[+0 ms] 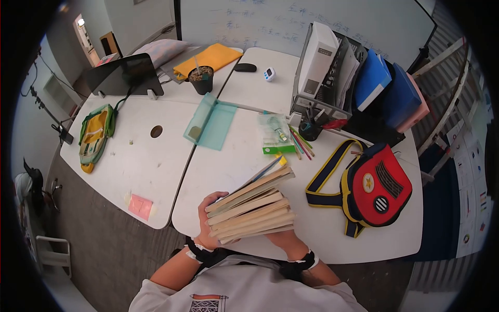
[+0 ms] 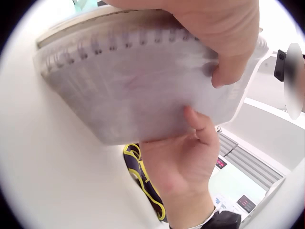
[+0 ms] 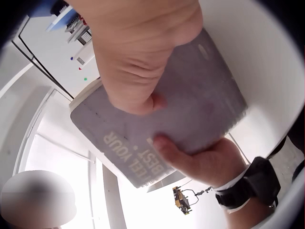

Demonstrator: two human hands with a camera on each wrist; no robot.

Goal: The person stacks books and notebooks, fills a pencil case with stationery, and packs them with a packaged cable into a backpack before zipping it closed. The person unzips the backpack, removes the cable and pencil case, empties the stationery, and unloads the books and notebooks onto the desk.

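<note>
A thick stack of books and notebooks point(image 1: 252, 210) is held over the table's front edge, page edges facing up. On its left side my left hand point(image 1: 207, 221) grips the stack, thumb along the outer cover. The right hand point(image 1: 286, 240) holds it from the other side, partly hidden under the stack. In the left wrist view, a spiral-bound notebook point(image 2: 128, 95) with a pale cover forms the outer face, both thumbs on it. The right wrist view shows a grey-purple notebook cover point(image 3: 190, 105) with pale printed lettering, pressed by both hands' thumbs.
Right of the stack lies a red and navy bag point(image 1: 382, 184) with a strap. Beyond the stack are a teal folder point(image 1: 221, 125), a clear pouch point(image 1: 275, 130), pencils and a pen holder point(image 1: 310, 130). A file rack point(image 1: 332, 106) stands at the back right; a green-yellow bag point(image 1: 96, 135) lies left.
</note>
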